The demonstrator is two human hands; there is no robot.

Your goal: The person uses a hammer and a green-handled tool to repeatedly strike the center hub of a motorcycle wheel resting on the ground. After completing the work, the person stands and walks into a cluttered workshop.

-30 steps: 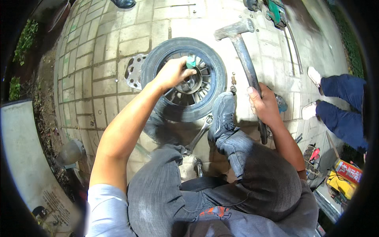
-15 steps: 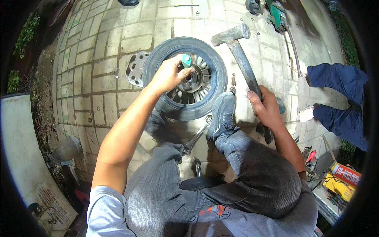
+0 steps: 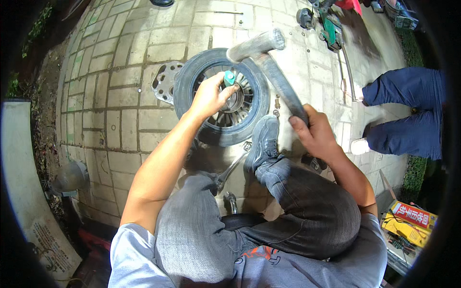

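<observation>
A wheel with a black tire (image 3: 184, 93) and a spoked rim lies flat on the paving in front of me. Over its hub, my left hand (image 3: 210, 96) is closed around a tool with a teal handle (image 3: 229, 78); the fingers and handle hide the tool's lower end. My right hand (image 3: 316, 132) grips a heavy hammer (image 3: 277, 77) by its dark handle. The hammer's head hangs above the far right part of the tire, blurred by motion and apart from the teal handle. My shoe (image 3: 264, 139) rests close to the tire's near right edge.
A perforated metal disc (image 3: 164, 82) lies left of the wheel, partly under it. A wrench (image 3: 233, 169) lies between my legs. A person in dark blue trousers (image 3: 403, 89) stands at the right, near a green floor jack (image 3: 330, 31). A yellow and red box (image 3: 410, 223) sits at the lower right.
The hammer has swung left, bringing its head from beside the wheel to over the tire's far right part. My left hand stays at the hub with the teal-handled tool. The view has shifted slightly.
</observation>
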